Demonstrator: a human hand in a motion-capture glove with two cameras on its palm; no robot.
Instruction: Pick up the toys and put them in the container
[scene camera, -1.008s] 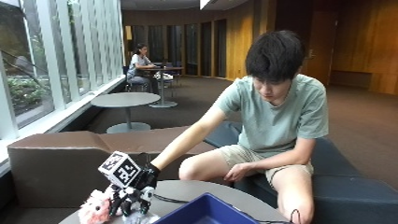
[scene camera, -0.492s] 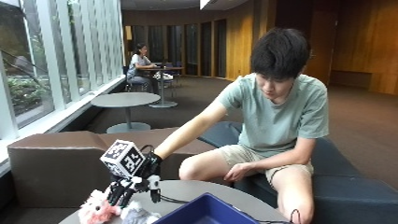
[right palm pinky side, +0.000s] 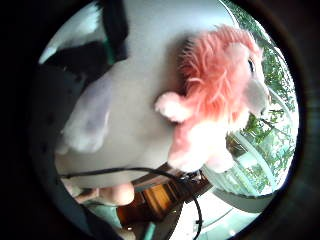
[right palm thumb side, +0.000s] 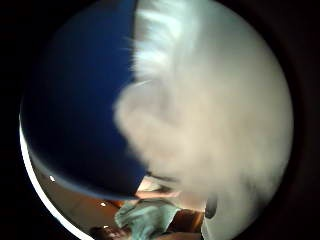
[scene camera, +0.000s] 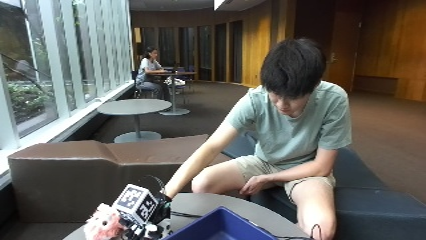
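Judging progress: no toy is seen in the blue plastic container (scene camera: 216, 227). The pink fluffy lion toy (scene camera: 103, 227) lies on the round grey table (scene camera: 213, 205). The gloved right hand (scene camera: 154, 216) hovers beside it; its grip cannot be told. A white fluffy toy (right palm thumb side: 215, 125) lies close under the palm.

right hand (scene camera: 154, 216) fingers hidden | blue container (scene camera: 223, 228) cut off by edge | white toy (right palm thumb side: 210, 115) blurred

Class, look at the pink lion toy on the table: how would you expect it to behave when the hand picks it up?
The pink lion toy looks plush and fluffy, so it will probably squash under the fingers and flop rather than stay stiff. It is likely light for its bulk. Its fuzzy mane should give grip, so slipping seems unlikely, and lying on the table it should not roll.
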